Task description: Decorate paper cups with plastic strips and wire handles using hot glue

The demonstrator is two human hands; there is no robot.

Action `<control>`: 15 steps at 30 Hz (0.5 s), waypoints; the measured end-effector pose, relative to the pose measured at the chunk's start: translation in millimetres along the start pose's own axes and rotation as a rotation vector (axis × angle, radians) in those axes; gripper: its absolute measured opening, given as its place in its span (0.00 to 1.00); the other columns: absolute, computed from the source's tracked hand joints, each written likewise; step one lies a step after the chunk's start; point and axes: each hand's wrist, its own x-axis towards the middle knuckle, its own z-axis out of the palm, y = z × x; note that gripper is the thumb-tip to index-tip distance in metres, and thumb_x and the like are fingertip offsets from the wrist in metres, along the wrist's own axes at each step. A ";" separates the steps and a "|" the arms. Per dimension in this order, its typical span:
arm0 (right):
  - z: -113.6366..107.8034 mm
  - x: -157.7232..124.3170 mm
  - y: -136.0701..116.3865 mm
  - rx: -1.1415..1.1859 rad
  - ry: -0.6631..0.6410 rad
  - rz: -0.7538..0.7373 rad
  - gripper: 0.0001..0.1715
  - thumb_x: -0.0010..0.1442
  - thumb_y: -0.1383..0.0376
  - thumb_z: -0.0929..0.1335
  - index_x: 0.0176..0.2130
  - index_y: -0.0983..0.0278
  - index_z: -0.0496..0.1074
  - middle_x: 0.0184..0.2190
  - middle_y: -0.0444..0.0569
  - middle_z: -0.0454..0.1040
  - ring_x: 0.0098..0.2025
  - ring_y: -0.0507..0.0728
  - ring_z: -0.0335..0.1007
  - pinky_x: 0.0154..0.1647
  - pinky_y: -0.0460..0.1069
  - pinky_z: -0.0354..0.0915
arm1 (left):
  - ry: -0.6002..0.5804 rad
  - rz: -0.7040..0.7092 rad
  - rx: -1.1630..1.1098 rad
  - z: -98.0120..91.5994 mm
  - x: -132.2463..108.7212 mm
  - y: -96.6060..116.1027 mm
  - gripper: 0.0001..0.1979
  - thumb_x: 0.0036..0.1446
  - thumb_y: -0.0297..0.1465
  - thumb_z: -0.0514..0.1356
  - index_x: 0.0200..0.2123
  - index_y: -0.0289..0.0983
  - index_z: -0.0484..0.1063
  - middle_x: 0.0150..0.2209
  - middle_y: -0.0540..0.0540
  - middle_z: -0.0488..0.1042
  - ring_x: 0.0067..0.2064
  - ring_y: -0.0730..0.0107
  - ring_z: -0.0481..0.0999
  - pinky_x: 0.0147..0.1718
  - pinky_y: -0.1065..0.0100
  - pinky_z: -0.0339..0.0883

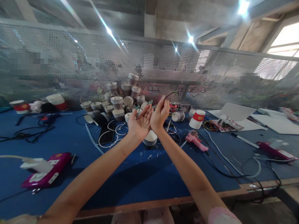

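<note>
Palm up, my left hand point(140, 124) is open, its fingers stretched out above the table. Small green bits show by its fingertips; I cannot tell what they are. My right hand point(160, 113) rests against its side, closed around a thin dark stem-like strand point(171, 93) with a greenish end that curves up to the right. Below the hands stands a small round pot point(150, 139) with a white inside. Behind my left hand, several small grey-brown pots with pale rims point(116, 101) are stacked, some with cord handles.
A pink glue gun point(196, 142) lies to the right, its cord trailing. Purple power strips point(48, 171) lie on both sides. A dark phone point(106, 133), loose white cord, a red can point(173, 107) and red-white paper cups point(197, 119) are on the blue table. Perforated metal panel point(88, 68) behind.
</note>
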 end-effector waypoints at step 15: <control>-0.5 16.0 28.4 -0.189 0.015 -0.145 0.21 0.65 0.59 0.52 0.25 0.62 0.59 0.26 0.45 0.62 0.32 0.54 0.59 0.39 0.52 0.54 | -0.072 -0.038 0.113 7.4 -9.4 -0.6 0.23 0.58 0.44 0.44 0.48 0.36 0.65 0.51 0.40 0.68 0.57 0.59 0.63 0.55 0.57 0.57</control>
